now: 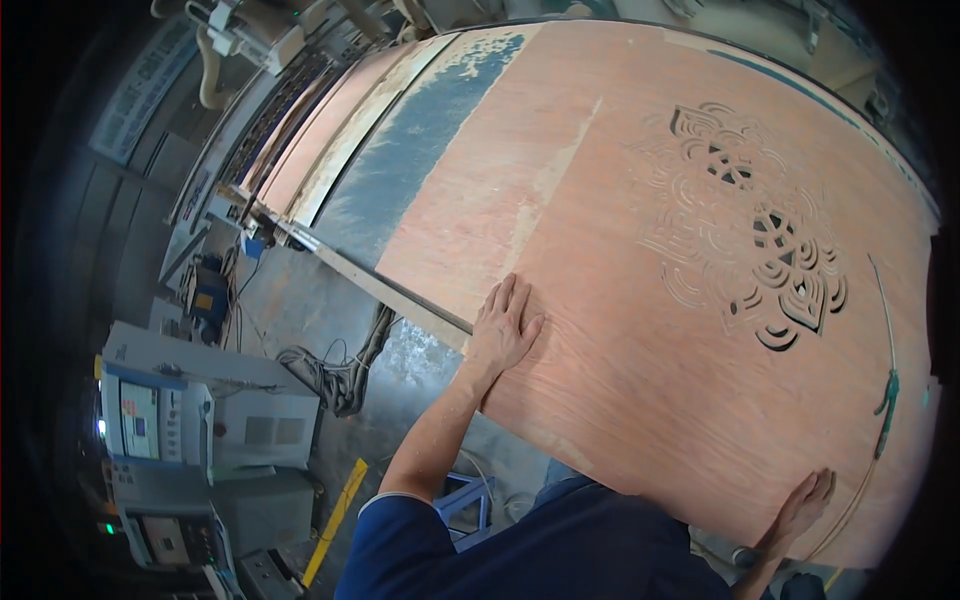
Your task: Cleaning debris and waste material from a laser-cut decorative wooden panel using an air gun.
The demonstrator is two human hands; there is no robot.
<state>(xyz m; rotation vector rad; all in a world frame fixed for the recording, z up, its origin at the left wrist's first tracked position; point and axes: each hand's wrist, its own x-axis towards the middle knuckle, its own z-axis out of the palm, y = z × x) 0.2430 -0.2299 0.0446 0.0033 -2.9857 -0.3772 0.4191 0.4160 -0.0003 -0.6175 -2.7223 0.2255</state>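
A wide reddish plywood sheet (590,390) lies in front of me. My left hand (508,325) rests flat on it near its front left corner, palm down with the fingers stretched forward. Close to the near right edge, my right hand (806,503) lies on the same sheet, its fingers extended. Neither hand grips anything. A petal-like pattern (775,245) is carved into the sheet, with some parts cut through and dark gaps showing. Right of the pattern lies a green-handled air blow gun (886,400) with a long thin nozzle and a hose.
A blue-grey dusty strip (400,165) of the table shows beyond the sheet's left side. A metal rail (370,282) runs along the table's front edge. At left stands a grey control console (250,430) with a screen. A blue stool (468,500) and dark ducting (345,375) are below.
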